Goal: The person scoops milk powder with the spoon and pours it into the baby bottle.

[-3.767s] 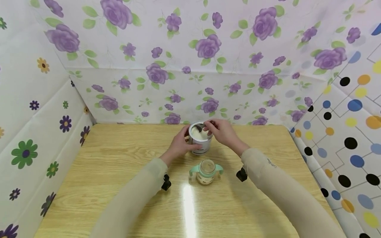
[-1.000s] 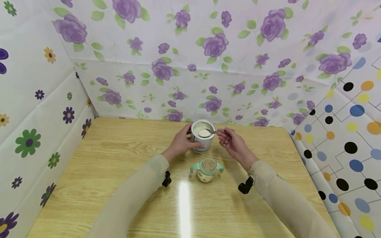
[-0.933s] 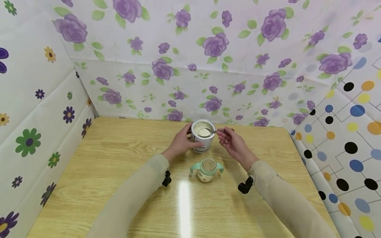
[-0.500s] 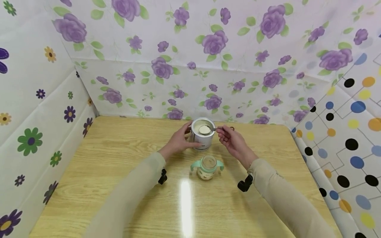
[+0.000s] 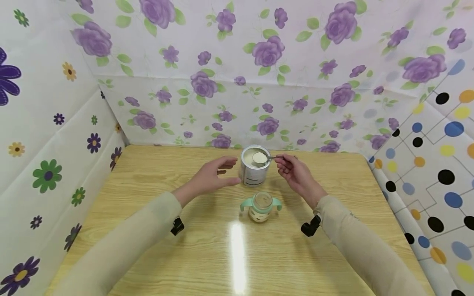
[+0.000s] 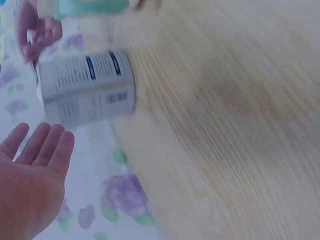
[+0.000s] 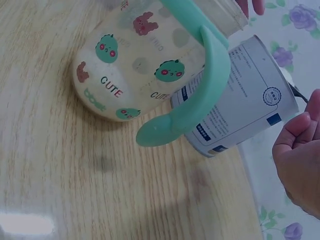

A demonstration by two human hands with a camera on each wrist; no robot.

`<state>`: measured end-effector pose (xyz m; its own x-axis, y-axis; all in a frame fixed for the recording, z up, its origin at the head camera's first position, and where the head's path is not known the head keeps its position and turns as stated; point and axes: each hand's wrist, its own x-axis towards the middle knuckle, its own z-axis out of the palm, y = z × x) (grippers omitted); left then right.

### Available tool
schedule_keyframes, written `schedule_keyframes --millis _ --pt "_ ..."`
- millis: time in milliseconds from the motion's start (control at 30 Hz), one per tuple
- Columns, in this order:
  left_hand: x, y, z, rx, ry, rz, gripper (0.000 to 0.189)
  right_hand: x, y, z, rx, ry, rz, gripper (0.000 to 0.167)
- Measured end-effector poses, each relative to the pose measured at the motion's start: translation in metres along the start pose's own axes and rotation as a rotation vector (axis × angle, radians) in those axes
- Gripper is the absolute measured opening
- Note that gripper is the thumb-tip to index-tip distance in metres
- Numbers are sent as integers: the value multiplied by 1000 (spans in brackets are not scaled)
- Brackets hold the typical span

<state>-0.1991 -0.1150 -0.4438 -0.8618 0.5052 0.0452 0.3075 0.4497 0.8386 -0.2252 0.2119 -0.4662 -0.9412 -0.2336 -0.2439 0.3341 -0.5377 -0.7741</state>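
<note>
A white tin point(image 5: 253, 174) of pale powder stands uncovered near the back of the table; its printed side shows in the left wrist view. My right hand point(image 5: 298, 176) pinches the handle of a metal spoon point(image 5: 260, 158), whose bowl, heaped with powder, is over the tin's mouth. To the left of the tin, my left hand point(image 5: 211, 176) is spread with its fingers apart and nothing in it. In front of the tin stands a clear baby bottle point(image 5: 260, 209) with a mint-green collar and two handles, its top uncovered. Cartoon prints cover its side in the right wrist view.
The wooden table point(image 5: 166, 246) has a bright light reflection on its front half. Behind it hangs a cloth with purple roses point(image 5: 268, 51). A flower-patterned cloth point(image 5: 48, 176) hangs on the left and a dotted one point(image 5: 444, 176) on the right.
The spoon was dipped in the tin and has come up loaded with powder. My left hand, which held the tin, has let go and drawn away to the left.
</note>
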Motion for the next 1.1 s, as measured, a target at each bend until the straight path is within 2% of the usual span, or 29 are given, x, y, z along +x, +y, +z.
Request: schedule_keyframes --millis 100,267,367,567,667,833,1000,1100 --pt "-9 9 5 -18 -76 56 82 0 -2 2 14 -3 -6 37" --pt "-15 18 27 -46 -206 109 92 -3 -6 5 26 -17 -14 40" --pt "-16 19 40 -50 -243 121 97 -7 -9 9 28 -28 -22 42" --pt "-16 14 64 -63 -271 107 104 -21 -18 15 27 -45 -28 40" --pt "-16 12 74 -58 -257 100 105 -31 -24 14 42 -46 -11 39" --pt "-14 11 91 -50 -175 81 101 -48 -30 12 72 -64 12 41" --pt "-11 7 100 -85 -128 42 98 -67 -30 9 103 -91 33 40" --pt "-9 3 104 -104 -97 48 91 -78 -28 8 121 -98 47 40"
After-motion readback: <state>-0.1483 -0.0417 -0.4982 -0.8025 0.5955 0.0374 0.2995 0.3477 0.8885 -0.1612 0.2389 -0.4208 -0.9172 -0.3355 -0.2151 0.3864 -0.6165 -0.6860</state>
